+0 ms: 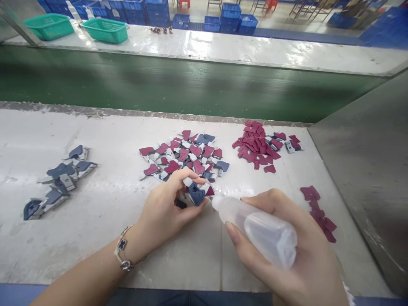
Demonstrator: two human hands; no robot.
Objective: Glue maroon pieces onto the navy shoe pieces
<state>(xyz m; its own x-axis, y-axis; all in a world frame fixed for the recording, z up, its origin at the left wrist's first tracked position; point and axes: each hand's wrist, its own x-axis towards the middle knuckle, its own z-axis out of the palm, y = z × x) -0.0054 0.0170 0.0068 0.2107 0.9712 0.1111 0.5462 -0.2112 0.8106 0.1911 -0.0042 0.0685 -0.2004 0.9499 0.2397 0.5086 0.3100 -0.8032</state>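
My left hand (165, 204) is closed on a small dark blue and grey plastic part (195, 193), with a bit of maroon at its right end. In my right hand (287, 238) lies a translucent squeeze bottle (255, 225), tilted so that its nozzle points at the part. The nozzle tip is right by the part; whether they touch I cannot tell. Just beyond my left hand spreads a pile of maroon, blue and grey parts (183, 154). Farther right is a heap of maroon pieces (255, 144), and a short row of maroon pieces (318, 214) lies beyond my right hand.
Several blue and grey parts (62, 178) lie at the left of the white worktop (105, 255). A green conveyor belt (191, 89) runs behind it. A metal panel (366, 170) bounds the right side. Green baskets (105, 32) stand on the far ledge.
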